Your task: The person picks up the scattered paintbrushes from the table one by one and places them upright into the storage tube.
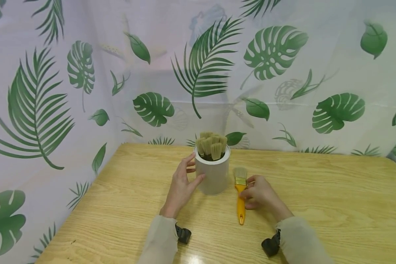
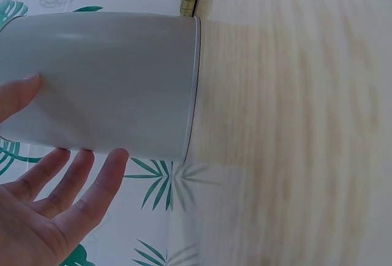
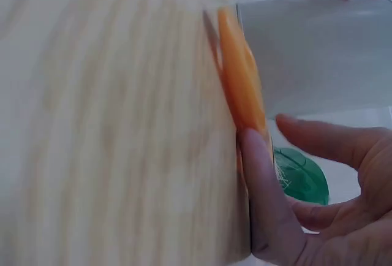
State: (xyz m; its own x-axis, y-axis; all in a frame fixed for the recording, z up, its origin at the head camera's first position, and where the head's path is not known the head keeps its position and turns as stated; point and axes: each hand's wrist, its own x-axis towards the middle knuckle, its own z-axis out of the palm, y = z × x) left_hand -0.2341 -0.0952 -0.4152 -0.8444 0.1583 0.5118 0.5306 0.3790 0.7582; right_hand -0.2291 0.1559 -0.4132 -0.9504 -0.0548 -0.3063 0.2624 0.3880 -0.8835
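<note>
A white cylindrical can (image 1: 212,179) stands upright, with several brushes (image 1: 208,142) in it, pale bristles up. Beside the can's left side is my left hand (image 1: 181,187). Its nearly straight fingers (image 2: 113,174) reach the can's side, and the thumb (image 2: 21,94) lies at the front. To the right of the can, a paintbrush (image 1: 240,200) with an orange handle lies on the table, bristles pointing away from me. My right hand (image 1: 260,192) is at the brush's right side. One fingertip (image 3: 251,140) meets the handle, while the thumb stands a little apart from it.
The wooden table (image 1: 118,205) carries the can and the loose paintbrush. A white cloth with green leaf prints (image 1: 217,84) hangs behind the table and along its left side. Black wrist cameras (image 1: 183,235) sit at both cuffs.
</note>
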